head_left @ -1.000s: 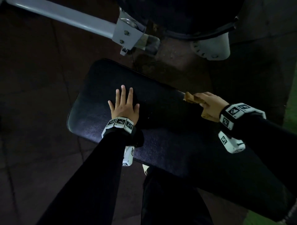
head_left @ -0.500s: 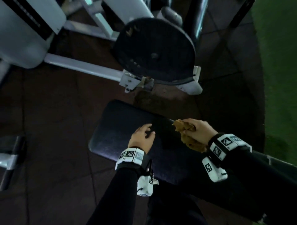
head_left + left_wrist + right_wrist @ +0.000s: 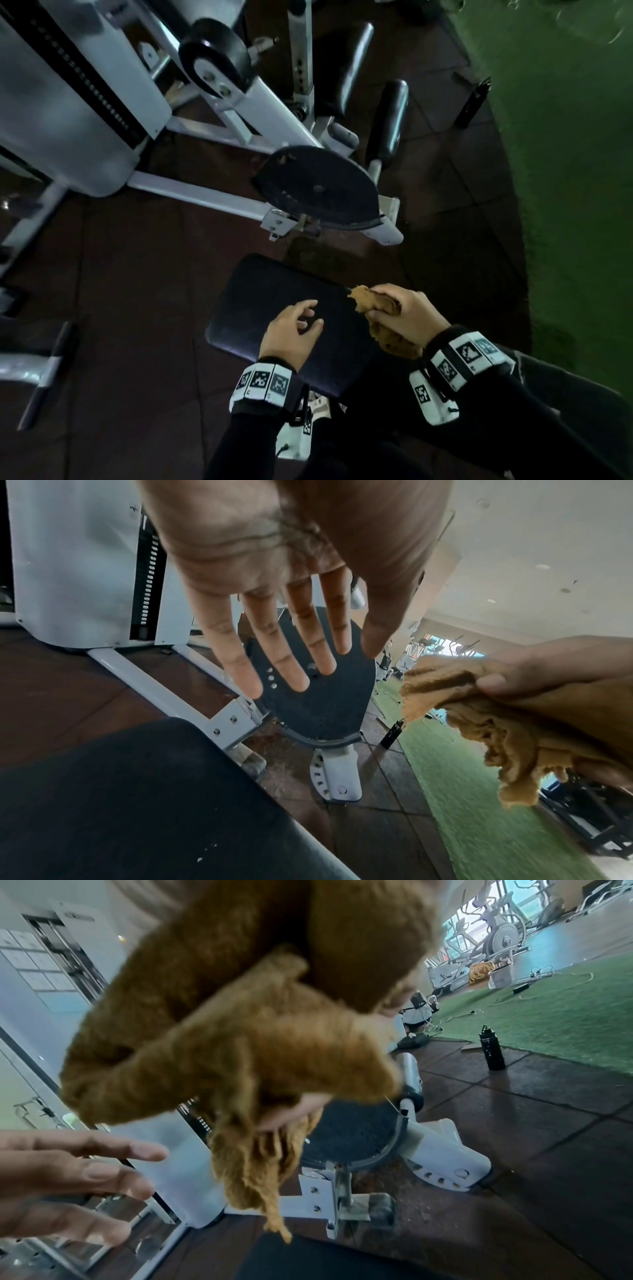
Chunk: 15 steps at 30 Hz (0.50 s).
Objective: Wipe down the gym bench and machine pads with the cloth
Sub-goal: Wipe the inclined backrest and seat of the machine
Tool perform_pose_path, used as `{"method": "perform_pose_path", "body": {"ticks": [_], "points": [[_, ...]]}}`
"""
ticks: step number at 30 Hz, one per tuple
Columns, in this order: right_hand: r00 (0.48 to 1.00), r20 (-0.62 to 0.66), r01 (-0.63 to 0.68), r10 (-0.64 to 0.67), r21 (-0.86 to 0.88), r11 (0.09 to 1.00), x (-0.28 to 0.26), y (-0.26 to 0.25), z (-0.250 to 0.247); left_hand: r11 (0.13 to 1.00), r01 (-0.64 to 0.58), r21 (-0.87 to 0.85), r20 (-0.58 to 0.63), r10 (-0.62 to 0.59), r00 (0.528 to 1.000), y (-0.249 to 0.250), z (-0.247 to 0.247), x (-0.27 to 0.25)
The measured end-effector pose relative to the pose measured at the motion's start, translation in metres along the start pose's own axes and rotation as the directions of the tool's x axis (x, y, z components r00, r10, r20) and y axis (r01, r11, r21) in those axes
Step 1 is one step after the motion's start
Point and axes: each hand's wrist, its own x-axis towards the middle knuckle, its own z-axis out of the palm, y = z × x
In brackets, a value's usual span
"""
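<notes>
cloth (image 3: 479, 723): fuzzy tan terry, frayed edge
bench pad (image 3: 274, 308): black vinyl, smooth, slight sheen
machine frame (image 3: 191, 188): white painted metal, glossy
footplate (image 3: 325, 696): black, gritty matt
floor (image 3: 120, 291): dark matt rubber tiles
turf (image 3: 548, 1010): rough green

Head cam: looking steeply down from above at black bench pad (image 3: 274, 308) and floor. Wrist cams: low, very near the fingers, facing fwd. All three share the round machine pad (image 3: 315, 186) (image 3: 318, 696) (image 3: 356, 1131).
</notes>
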Motion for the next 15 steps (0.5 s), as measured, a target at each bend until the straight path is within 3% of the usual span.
{"method": "perform_pose_path", "body": {"ticks": [15], "points": [[0.982, -0.002, 0.189, -0.189, 0.039, 0.981, -0.047, -0.054, -0.016, 0.997, -0.065, 0.046, -0.031, 0.067, 0.997, 0.046, -0.031, -0.053]]}}
